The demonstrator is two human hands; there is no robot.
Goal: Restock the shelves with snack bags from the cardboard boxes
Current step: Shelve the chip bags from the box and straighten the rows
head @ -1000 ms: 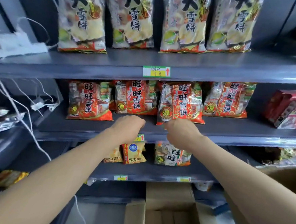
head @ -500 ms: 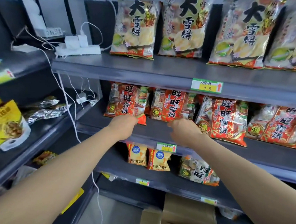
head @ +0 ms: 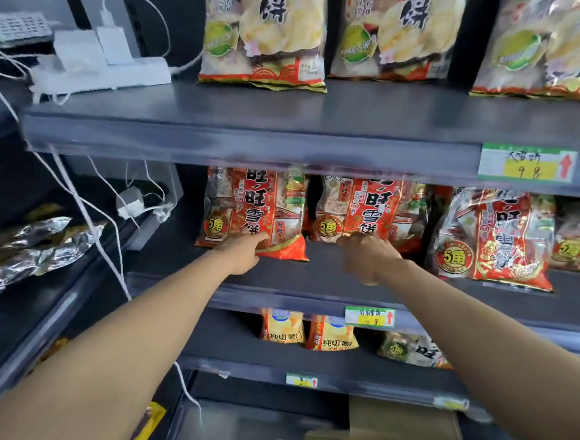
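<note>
Snack bags: the leftmost red bag (head: 253, 213) stands on the middle shelf (head: 312, 276), my left hand (head: 241, 254) touching its lower front, fingers on the bottom edge. Cannot tell if that's a pinch or just a push. My right hand (head: 368, 256) is loosely curled at the base of the second red bag (head: 368, 211), at 3 o'clock from the first; looks like contact, not a firm hold.

Step, as I read it: facing up the red row, not loading new stock. Neither hand carries a spare bag.

Third red bag (head: 493, 237) further toward 3 o'clock sits forward of the other two, so next move probably calls for lining the fronts up, then going down for more.

Containers: cardboard box (head: 404, 430) on the floor at 6 o'clock, mostly cut off; contents not visible. Top shelf (head: 253, 138) at 12 o'clock holds big yellow bags (head: 264, 29) plus a power strip (head: 103, 72) at 10 o'clock. Lower shelf (head: 271, 366) has small orange packets (head: 284, 329).
</note>
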